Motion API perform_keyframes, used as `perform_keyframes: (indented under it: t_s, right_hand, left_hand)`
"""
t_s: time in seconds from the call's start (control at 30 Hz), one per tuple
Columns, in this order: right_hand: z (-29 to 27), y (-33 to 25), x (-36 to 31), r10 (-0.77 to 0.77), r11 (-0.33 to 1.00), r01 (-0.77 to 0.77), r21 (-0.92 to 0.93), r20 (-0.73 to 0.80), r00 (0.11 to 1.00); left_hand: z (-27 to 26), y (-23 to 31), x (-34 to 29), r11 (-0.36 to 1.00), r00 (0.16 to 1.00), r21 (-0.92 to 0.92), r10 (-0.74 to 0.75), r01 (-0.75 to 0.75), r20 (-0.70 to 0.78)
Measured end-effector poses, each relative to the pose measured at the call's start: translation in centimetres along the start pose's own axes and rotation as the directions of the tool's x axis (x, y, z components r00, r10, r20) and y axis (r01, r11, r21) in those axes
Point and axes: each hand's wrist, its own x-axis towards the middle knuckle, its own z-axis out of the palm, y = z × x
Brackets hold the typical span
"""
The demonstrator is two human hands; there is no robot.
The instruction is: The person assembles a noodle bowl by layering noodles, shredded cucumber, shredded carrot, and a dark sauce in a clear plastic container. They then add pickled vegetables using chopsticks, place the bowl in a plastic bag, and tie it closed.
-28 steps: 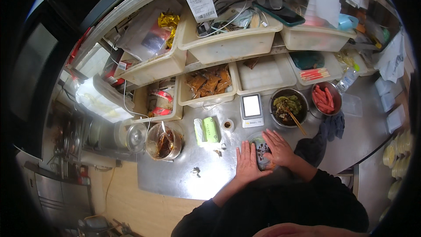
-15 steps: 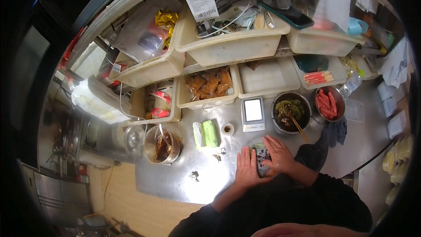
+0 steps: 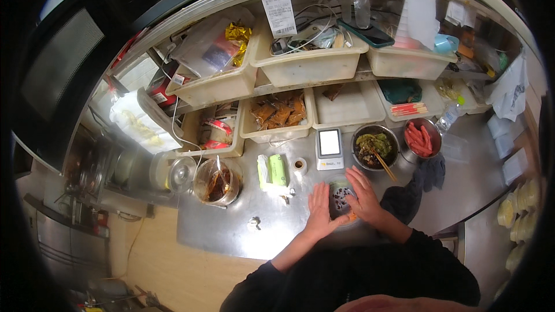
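Observation:
A round, clear-lidded container (image 3: 340, 196) with a dark pattern on top and something orange inside sits on the metal counter in front of me. Along its left side lies my left hand (image 3: 320, 212), fingers straight and thumb apart. My right hand (image 3: 366, 199) is on the right, its fingers stretched out at the lid's edge. Neither hand is wrapped round the container; whether the palms touch it I cannot tell. Just beyond stands a small digital scale (image 3: 330, 149).
Right of the scale are a bowl of greens with chopsticks (image 3: 377, 144), a bowl of red sausages (image 3: 421, 136) and a dark cloth (image 3: 403, 199). Leftward are a green packet (image 3: 278, 170), a tape roll (image 3: 299, 166) and a tub of dark sauce (image 3: 218, 182). Bins (image 3: 312, 68) line the shelves.
My hands have drawn apart over the container, uncovering more of its lid and the orange contents. The whole view has shifted slightly; the other things stay in place.

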Motion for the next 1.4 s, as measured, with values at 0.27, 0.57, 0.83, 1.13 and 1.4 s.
perform_keyframes:
  t_s: [0.27,0.57,0.83,1.13,1.4]
  right_hand:
    - [2.6,-2.5,-0.2,-0.109,0.976,0.077,-0.206,-0.151,0.982]
    - [1.9,-2.6,-2.4,0.038,0.979,-0.066,-0.195,-0.146,0.989]
    - [2.9,-3.7,-3.2,0.046,0.993,-0.077,-0.094,-0.303,0.952]
    - [1.9,-5.4,-5.7,0.138,0.948,-0.222,-0.227,-0.336,0.932]
    - [0.6,-5.8,-7.6,0.192,0.914,-0.297,-0.277,-0.349,0.917]
  left_hand:
    - [-3.2,6.2,-2.4,0.446,0.997,-0.892,-0.056,0.075,0.056]
    - [-24.2,-4.8,1.5,0.797,0.755,-0.604,-0.395,-0.003,-0.524]
    - [-40.3,-17.6,5.3,0.829,0.315,0.27,0.12,0.49,-0.941]
    - [-49.5,-22.8,10.5,0.657,0.226,0.183,0.021,0.731,-0.974]
    - [-52.8,-27.2,9.1,0.483,0.53,0.521,0.13,0.704,-0.838]
